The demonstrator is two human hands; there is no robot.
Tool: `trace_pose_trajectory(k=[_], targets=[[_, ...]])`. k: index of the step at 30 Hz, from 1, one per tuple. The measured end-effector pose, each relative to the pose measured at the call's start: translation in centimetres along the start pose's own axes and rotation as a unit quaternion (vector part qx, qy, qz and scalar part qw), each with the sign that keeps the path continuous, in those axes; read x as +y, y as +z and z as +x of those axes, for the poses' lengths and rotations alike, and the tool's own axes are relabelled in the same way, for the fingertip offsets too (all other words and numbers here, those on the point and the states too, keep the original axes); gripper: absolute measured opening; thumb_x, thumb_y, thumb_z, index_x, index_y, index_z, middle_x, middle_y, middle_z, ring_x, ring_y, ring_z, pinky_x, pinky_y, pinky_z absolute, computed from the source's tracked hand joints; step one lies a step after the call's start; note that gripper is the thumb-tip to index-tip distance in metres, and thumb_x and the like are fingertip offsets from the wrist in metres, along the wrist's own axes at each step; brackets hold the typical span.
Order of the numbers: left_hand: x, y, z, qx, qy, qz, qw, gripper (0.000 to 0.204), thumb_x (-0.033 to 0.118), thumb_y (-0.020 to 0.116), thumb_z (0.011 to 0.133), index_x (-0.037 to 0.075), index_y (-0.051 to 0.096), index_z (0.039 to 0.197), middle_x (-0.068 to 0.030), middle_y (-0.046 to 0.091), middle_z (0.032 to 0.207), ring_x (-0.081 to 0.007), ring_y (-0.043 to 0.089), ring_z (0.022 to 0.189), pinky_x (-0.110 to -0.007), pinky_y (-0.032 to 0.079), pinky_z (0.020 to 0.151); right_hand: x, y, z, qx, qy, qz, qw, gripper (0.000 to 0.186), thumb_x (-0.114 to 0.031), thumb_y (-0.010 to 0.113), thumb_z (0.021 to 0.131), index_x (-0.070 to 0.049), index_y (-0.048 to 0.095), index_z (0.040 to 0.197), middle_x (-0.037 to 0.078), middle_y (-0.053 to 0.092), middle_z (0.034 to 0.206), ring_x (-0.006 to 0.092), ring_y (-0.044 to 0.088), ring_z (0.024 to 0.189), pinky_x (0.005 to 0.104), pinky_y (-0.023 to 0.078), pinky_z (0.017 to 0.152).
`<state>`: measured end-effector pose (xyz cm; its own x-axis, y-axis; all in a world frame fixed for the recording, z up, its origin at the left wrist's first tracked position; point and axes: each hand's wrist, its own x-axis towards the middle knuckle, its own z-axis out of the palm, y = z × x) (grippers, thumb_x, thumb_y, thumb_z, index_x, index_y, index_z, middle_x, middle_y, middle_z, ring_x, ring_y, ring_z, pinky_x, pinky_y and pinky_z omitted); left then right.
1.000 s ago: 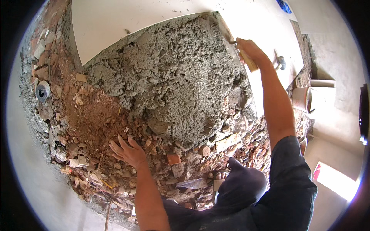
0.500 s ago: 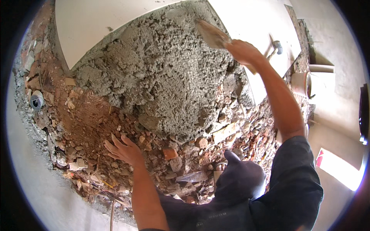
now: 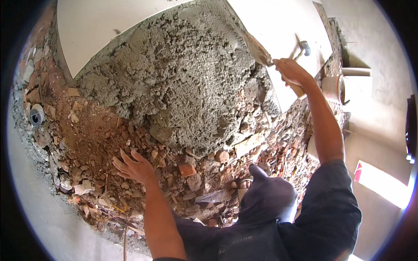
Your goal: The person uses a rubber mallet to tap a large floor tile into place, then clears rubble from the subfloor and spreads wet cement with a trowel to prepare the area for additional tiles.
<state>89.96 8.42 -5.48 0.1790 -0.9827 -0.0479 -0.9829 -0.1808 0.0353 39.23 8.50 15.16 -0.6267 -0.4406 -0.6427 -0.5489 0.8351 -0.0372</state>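
My right hand (image 3: pixel 292 71) grips the wooden handle of a trowel (image 3: pixel 258 50). Its blade is tilted on edge along the border between the wet grey mortar (image 3: pixel 187 82) and the right white tile (image 3: pixel 270 21). Rough, lumpy mortar covers the middle of the floor. My left hand (image 3: pixel 135 167) holds nothing, its fingers spread over the reddish soil and rubble (image 3: pixel 93 139) just below the mortar. Another large white tile (image 3: pixel 100 35) borders the mortar at the upper left.
A mallet (image 3: pixel 303 48) lies on the right tile. Near the right wall stands a round bucket-like container (image 3: pixel 333 89). A pipe end (image 3: pixel 37 115) sticks up at the far left. Broken brick (image 3: pixel 187 169) and stones litter the ground around my foot.
My right hand has moved right and slightly down with the trowel, whose blade has turned from nearly flat to edge-on beside the right tile. My left hand has barely moved.
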Motion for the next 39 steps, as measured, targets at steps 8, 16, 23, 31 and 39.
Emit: trace_pose_trajectory(k=[8, 16, 23, 31, 39], targets=[[0.3, -0.3, 0.3, -0.028, -0.019, 0.008, 0.999, 0.057, 0.054, 0.026, 0.1, 0.018, 0.039, 0.142, -0.0122, 0.022, 0.152, -0.0292, 0.015, 0.143, -0.056, 0.013, 0.117, 4.9, 9.7, -3.7, -0.01, 0.024, 0.046, 0.999, 0.041, -0.031, 0.037, 0.101, 0.002, 0.055, 0.118, 0.015, 0.058, 0.079, 0.0219, 0.061, 0.067, 0.0369, 0.054, 0.054], [0.7, -1.3, 0.1, -0.054, -0.026, 0.0, 0.998, 0.054, 0.049, 0.028, 0.101, 0.016, 0.037, 0.143, -0.0141, 0.018, 0.152, -0.0284, 0.008, 0.145, -0.053, 0.007, 0.118, 0.5, 13.4, -4.1, 0.078, -0.333, -0.074, 0.937, 0.038, -0.035, 0.046, 0.099, 0.002, 0.055, 0.1, 0.013, 0.055, 0.073, 0.0203, 0.056, 0.057, 0.0367, 0.05, 0.049], [0.4, -1.3, 0.3, -0.078, -0.04, -0.061, 0.994, 0.061, 0.055, 0.02, 0.099, 0.017, 0.037, 0.144, -0.0149, 0.019, 0.153, -0.0303, 0.008, 0.145, -0.055, 0.005, 0.116, 0.7, 13.7, -10.8, -0.128, -0.116, 0.132, 0.976, 0.045, -0.044, 0.047, 0.098, -0.001, 0.053, 0.112, 0.013, 0.055, 0.083, 0.0199, 0.059, 0.068, 0.0385, 0.053, 0.055], [-0.5, -0.3, 0.1, -0.003, -0.003, -0.175, 0.985, 0.059, 0.051, 0.02, 0.099, 0.014, 0.038, 0.142, -0.0163, 0.023, 0.152, -0.0337, 0.01, 0.144, -0.06, 0.004, 0.115, -4.7, 22.2, -13.0, -0.02, -0.237, 0.056, 0.97, 0.03, -0.02, 0.058, 0.088, 0.002, 0.051, 0.106, 0.008, 0.056, 0.079, 0.0156, 0.054, 0.056, 0.029, 0.051, 0.046], [-7.4, -1.5, -3.8, 0.036, 0.098, -0.379, 0.92, 0.059, 0.048, 0.027, 0.1, 0.008, 0.031, 0.143, -0.0189, 0.024, 0.149, -0.0358, 0.012, 0.143, -0.058, 0.006, 0.115, -13.0, 33.4, -19.8, 0.03, -0.188, 0.066, 0.98, 0.036, -0.021, 0.053, 0.088, 0.006, 0.047, 0.111, 0.021, 0.063, 0.087, 0.0249, 0.065, 0.068, 0.0362, 0.056, 0.056]])
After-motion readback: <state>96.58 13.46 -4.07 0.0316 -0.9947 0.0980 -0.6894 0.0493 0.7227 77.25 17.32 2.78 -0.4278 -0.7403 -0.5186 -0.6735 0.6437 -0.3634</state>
